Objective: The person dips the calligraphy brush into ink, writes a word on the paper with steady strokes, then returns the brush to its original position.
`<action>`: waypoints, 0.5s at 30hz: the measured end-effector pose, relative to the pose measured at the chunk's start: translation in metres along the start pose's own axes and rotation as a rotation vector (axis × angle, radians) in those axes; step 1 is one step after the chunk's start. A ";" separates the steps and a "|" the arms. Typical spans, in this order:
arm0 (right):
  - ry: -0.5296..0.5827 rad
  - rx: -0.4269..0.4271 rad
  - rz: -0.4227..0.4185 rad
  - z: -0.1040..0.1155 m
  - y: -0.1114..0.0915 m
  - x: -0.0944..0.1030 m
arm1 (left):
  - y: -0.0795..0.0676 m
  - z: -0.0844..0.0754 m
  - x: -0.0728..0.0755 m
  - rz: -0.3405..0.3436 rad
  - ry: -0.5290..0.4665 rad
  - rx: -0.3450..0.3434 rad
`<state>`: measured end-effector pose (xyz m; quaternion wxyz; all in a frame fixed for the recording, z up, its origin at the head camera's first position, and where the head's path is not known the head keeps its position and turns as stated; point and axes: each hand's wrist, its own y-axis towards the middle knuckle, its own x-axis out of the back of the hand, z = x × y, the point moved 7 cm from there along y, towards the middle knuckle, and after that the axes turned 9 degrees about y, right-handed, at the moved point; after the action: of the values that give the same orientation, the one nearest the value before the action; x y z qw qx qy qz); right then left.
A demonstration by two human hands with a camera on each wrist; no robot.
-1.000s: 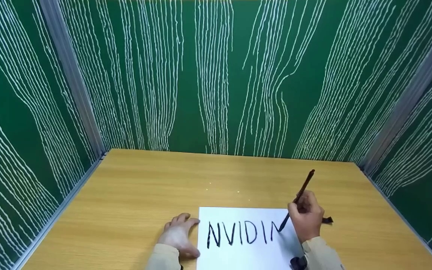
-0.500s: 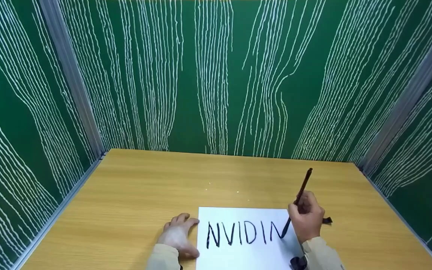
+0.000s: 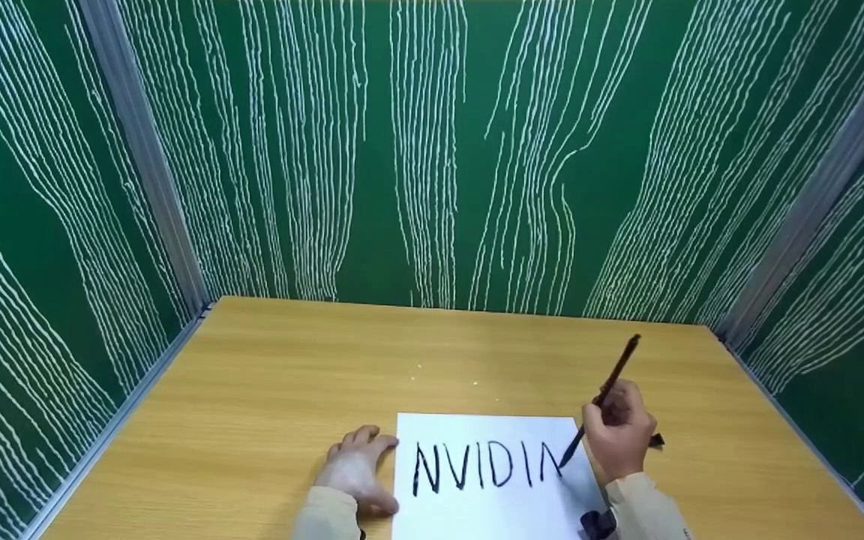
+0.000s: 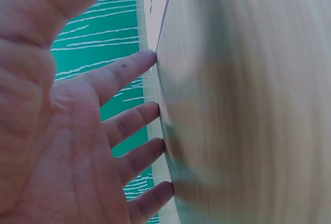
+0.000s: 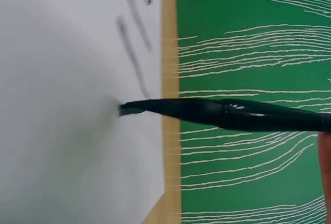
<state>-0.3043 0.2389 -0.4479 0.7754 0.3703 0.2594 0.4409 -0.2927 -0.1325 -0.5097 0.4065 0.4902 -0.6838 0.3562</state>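
My right hand (image 3: pixel 619 431) pinches a slim black marker pen (image 3: pixel 616 375), which leans with its upper end away to the right. Its tip is right at the foot of the last stroke on a white sheet of paper (image 3: pixel 477 517). Black handwritten letters (image 3: pixel 477 466) read "NVIDI", followed by two slanted strokes meeting at the top. In the right wrist view the pen (image 5: pixel 232 114) crosses over the sheet's edge, tip close over the paper. My left hand (image 3: pixel 355 466) rests at the sheet's left edge with fingers spread; in the left wrist view its fingertips (image 4: pixel 150 57) touch the tabletop.
The wooden table (image 3: pixel 312 360) is enclosed by green panels (image 3: pixel 372 225) with white wavy lines and grey corner posts (image 3: pixel 151 150). A small black piece (image 3: pixel 655 441) shows just right of my right hand. Tiny pale specks lie beyond the sheet.
The pen tip moved down the right slanted stroke, lengthening it, then rose slightly. My right hand has shifted a little right, tilting the pen more. My left hand stays still.
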 end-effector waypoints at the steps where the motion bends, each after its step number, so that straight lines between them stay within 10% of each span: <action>1: 0.002 0.010 -0.007 0.001 0.001 0.000 | 0.000 0.000 0.000 -0.001 0.000 0.001; 15: 0.058 -0.151 0.011 -0.005 -0.005 -0.009 | -0.001 -0.001 0.000 -0.012 0.013 -0.008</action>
<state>-0.3098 0.2311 -0.4541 0.7908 0.2992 0.2456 0.4742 -0.2913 -0.1316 -0.5090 0.4151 0.4903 -0.6795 0.3544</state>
